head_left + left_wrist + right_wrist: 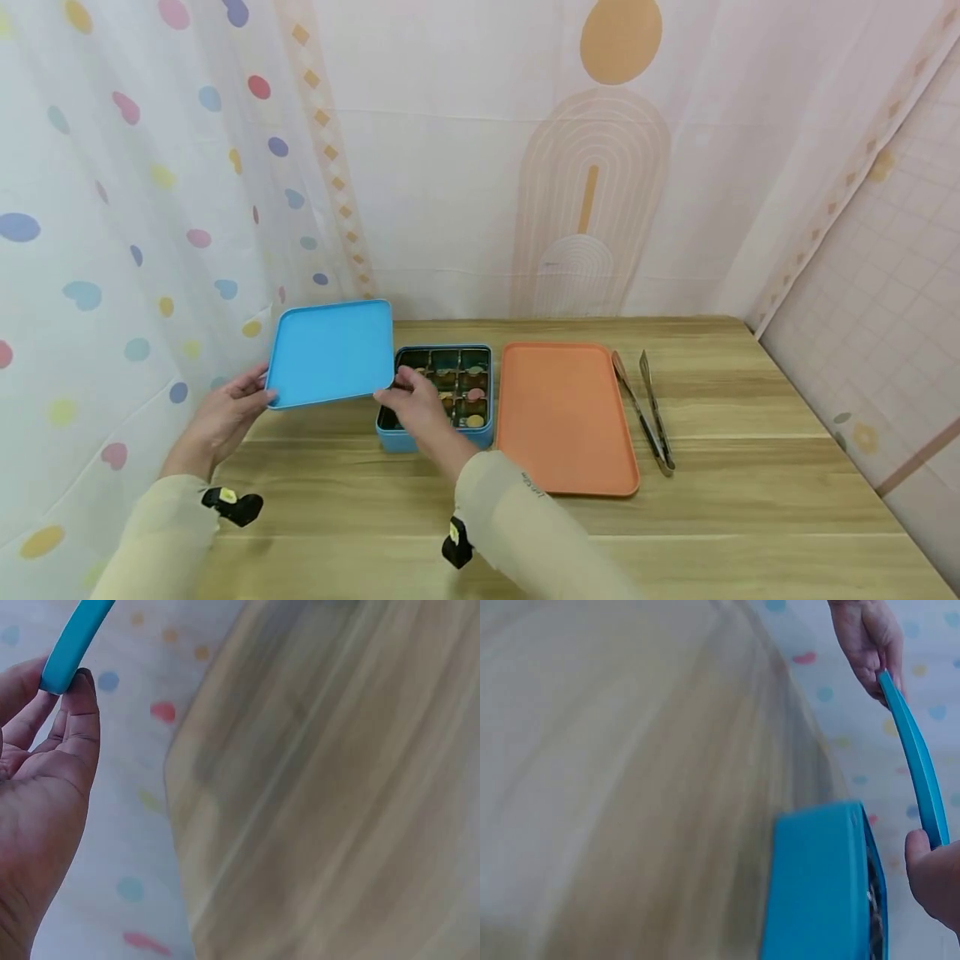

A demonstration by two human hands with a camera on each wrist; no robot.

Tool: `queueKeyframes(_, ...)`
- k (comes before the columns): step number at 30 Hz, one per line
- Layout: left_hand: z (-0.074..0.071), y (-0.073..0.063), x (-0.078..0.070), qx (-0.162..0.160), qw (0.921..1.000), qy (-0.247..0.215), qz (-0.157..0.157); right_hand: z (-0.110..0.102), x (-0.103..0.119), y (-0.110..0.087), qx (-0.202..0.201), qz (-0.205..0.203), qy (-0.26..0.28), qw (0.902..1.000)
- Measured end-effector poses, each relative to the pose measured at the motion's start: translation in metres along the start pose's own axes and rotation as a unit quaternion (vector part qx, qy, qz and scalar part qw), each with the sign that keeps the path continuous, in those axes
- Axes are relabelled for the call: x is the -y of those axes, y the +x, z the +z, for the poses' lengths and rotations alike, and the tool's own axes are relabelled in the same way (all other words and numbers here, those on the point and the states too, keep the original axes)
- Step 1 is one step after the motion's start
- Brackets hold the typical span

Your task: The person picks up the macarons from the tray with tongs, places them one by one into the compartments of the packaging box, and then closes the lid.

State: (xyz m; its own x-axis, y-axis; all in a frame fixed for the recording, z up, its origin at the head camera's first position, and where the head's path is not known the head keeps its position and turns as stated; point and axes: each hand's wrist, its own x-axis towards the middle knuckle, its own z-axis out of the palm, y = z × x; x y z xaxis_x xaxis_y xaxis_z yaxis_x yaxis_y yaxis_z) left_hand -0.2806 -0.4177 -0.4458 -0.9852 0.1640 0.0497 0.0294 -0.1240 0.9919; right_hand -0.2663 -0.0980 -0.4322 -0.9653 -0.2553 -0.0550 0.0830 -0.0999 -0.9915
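Both hands hold a flat blue lid (pixel 332 354) in the air, left of the blue box (pixel 401 440) and above the table. My left hand (pixel 225 417) pinches its left edge between thumb and fingers; that grip on the rim (pixel 69 656) also shows in the left wrist view. At the lid's lower right corner my right hand (pixel 422 408) grips it, passing in front of the box. The box stands open, its inside split by dividers into several compartments with small round coloured pieces (pixel 476 394). Part of the box is hidden behind the right hand.
An orange tray (pixel 567 421) lies flat just right of the box. Beyond it, a pair of metal tongs (pixel 654 417) rests spread on the wooden table (pixel 750 467). Patterned curtains (pixel 442 167) hang along the back and both sides.
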Motion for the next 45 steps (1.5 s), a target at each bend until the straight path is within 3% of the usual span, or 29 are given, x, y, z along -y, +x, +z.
queueKeyframes(8, 0.053, 0.029, -0.008, 0.035, 0.9983, 0.046, 0.009, -0.045, 0.023, 0.022, -0.053, -0.022, -0.069, 0.9960)
queueKeyframes(12, 0.075, 0.040, -0.008, 0.045, 0.9980, 0.042, 0.011, -0.070, 0.035, 0.031, -0.071, -0.023, -0.094, 0.9928)
queueKeyframes(17, 0.095, 0.049, -0.010, 0.057, 0.9976, 0.036, 0.013, -0.095, 0.048, 0.039, -0.072, -0.028, -0.088, 0.9931)
queueKeyframes(22, 0.109, 0.056, -0.013, 0.066, 0.9969, 0.043, 0.006, -0.110, 0.055, 0.043, -0.071, -0.027, -0.089, 0.9931)
queueKeyframes(36, 0.137, 0.084, -0.022, 0.072, 0.9855, 0.154, -0.005, -0.148, 0.064, 0.044, -0.086, -0.029, -0.109, 0.9899)
queueKeyframes(45, 0.160, 0.100, -0.033, 0.074, 0.9811, 0.179, -0.006, -0.175, 0.078, 0.044, -0.080, -0.035, -0.130, 0.9876)
